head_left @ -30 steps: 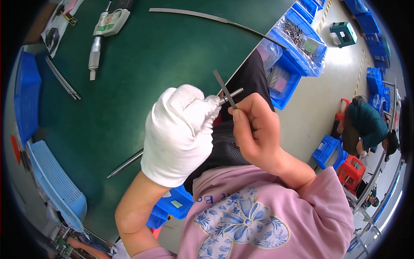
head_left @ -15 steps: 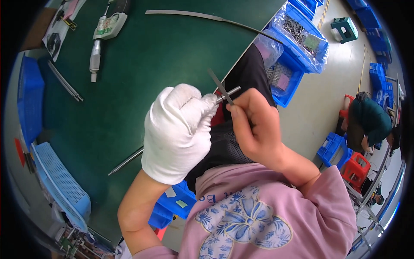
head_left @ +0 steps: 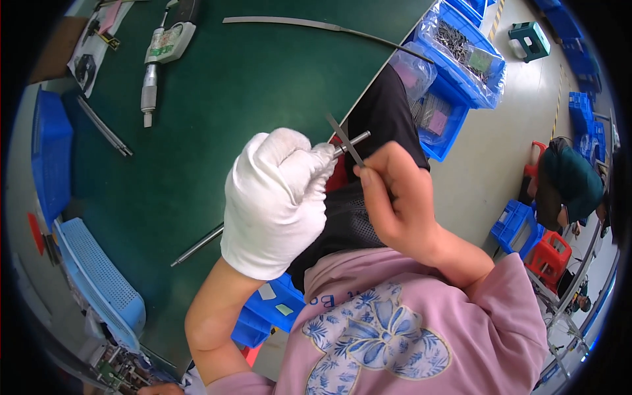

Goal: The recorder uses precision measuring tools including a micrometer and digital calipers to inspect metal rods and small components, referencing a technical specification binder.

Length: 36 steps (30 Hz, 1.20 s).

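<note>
My left hand (head_left: 273,207), in a white glove, is closed round a slim metal rod (head_left: 197,245). One end of the rod sticks out past the fingers toward my right hand; its long other end slants out behind the glove over the green table. Bare, my right hand (head_left: 405,201) pinches a thin, flat grey file (head_left: 345,139) between thumb and fingers. The file lies crosswise against the rod near its short end; whether they press together is hard to tell. Below both hands are my lap and dark trousers.
On the green table (head_left: 197,151) lie a micrometer (head_left: 150,89), a long flat file (head_left: 283,23) and thin rods (head_left: 105,126). A light blue perforated basket (head_left: 99,270) stands left. Blue bins (head_left: 461,52) of metal parts stand right. Another person (head_left: 569,181) bends over farther right.
My right hand and the file have moved slightly toward me and to the right across the rod. The whole view has shifted a little; my left hand keeps its grip.
</note>
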{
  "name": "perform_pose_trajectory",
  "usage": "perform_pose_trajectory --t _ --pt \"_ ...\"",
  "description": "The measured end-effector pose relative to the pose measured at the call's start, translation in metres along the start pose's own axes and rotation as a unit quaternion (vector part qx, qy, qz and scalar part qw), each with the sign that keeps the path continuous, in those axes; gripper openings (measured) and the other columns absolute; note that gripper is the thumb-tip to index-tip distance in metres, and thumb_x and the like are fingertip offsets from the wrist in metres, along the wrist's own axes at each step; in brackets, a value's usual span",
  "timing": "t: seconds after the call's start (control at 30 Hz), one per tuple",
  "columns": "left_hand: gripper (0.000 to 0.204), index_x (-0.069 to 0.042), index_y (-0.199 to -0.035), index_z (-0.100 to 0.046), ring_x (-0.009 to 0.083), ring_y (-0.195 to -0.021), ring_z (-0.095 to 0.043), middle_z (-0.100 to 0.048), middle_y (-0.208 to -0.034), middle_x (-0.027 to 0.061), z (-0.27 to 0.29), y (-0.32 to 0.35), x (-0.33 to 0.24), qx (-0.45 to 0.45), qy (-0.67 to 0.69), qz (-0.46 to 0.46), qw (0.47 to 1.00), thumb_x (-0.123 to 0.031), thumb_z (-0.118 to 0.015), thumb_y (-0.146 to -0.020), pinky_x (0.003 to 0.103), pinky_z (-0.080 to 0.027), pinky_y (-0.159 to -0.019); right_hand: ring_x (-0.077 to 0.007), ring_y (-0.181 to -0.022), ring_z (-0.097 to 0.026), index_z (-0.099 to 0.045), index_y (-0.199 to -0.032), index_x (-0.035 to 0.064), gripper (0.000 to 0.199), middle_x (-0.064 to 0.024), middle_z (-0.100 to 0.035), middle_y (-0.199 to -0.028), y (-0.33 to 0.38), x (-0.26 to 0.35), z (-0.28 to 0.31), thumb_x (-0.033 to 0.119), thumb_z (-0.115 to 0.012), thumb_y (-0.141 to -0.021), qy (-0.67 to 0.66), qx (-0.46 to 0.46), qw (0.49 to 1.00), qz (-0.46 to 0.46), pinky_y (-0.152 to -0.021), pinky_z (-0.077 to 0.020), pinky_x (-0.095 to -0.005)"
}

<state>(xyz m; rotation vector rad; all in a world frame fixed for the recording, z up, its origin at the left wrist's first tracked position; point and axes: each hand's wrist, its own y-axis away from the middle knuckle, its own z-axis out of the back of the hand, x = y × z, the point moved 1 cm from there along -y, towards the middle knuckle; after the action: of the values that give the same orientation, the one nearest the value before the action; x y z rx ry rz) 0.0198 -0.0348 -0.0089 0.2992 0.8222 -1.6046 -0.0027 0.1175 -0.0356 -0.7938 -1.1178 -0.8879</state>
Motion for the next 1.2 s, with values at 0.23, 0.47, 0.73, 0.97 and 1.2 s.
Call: perform_pose_trajectory --t 0.23,0.47,0.73,0.97,1.2 --pt "0.016 -0.006 -0.068 -0.057 0.0246 -0.055 -0.046 -0.048 -0.064 0.0053 0.000 0.000 -0.001 -0.021 -0.010 -0.010 1.000 0.003 -0.065 -0.057 0.035 -0.037 -0.047 -0.0069 -0.040 -0.039 -0.044 -0.078 -0.0015 0.005 -0.0025 -0.043 -0.052 0.014 0.010 0.015 -0.005 -0.048 -0.078 -0.057 0.001 0.996 -0.067 -0.039 -0.0286 -0.0203" --pt "0.016 -0.005 -0.069 -0.057 0.0244 -0.057 -0.048 -0.050 -0.065 0.0067 -0.001 0.001 -0.003 -0.018 0.004 0.018 1.000 0.004 -0.065 -0.057 0.033 -0.039 -0.049 -0.0003 -0.051 -0.040 -0.046 -0.083 -0.0022 0.011 0.0013 -0.048 -0.062 -0.010 -0.006 0.010 0.008 -0.050 -0.085 -0.272 -0.033 0.953 -0.126 -0.045 -0.0300 -0.0153" --pt "0.015 -0.005 -0.070 -0.057 0.0235 -0.057 -0.048 -0.048 -0.065 0.0063 0.000 0.000 -0.007 -0.017 -0.018 0.004 1.000 0.001 -0.067 -0.059 0.033 -0.039 -0.048 0.0017 -0.046 -0.033 -0.042 -0.071 0.0017 0.016 0.0051 -0.042 -0.054 -0.019 -0.007 0.001 0.005 -0.053 -0.082 -0.249 -0.054 0.958 -0.130 -0.039 -0.0213 -0.0166" --pt "0.009 -0.004 -0.067 -0.058 0.0186 -0.050 -0.051 -0.052 -0.063 0.0067 0.003 -0.002 -0.024 0.034 0.070 0.138 0.987 -0.007 -0.066 -0.067 0.028 -0.040 -0.047 0.0016 -0.047 -0.035 -0.040 -0.070 0.0026 0.015 0.0047 -0.043 -0.055 -0.011 0.005 0.001 0.002 -0.052 -0.080 -0.283 -0.038 0.954 -0.095 -0.040 -0.0245 -0.0154" --pt "0.014 0.000 -0.068 -0.057 0.0207 -0.051 -0.052 -0.053 -0.061 0.0088 0.012 0.001 -0.025 0.027 0.213 0.228 0.950 -0.010 -0.057 -0.077 0.028 -0.039 -0.048 0.0010 -0.047 -0.036 -0.041 -0.069 0.0026 0.016 0.0039 -0.044 -0.055 -0.006 0.013 0.000 0.001 -0.052 -0.079 -0.271 -0.031 0.961 -0.054 -0.041 -0.0262 -0.0159"
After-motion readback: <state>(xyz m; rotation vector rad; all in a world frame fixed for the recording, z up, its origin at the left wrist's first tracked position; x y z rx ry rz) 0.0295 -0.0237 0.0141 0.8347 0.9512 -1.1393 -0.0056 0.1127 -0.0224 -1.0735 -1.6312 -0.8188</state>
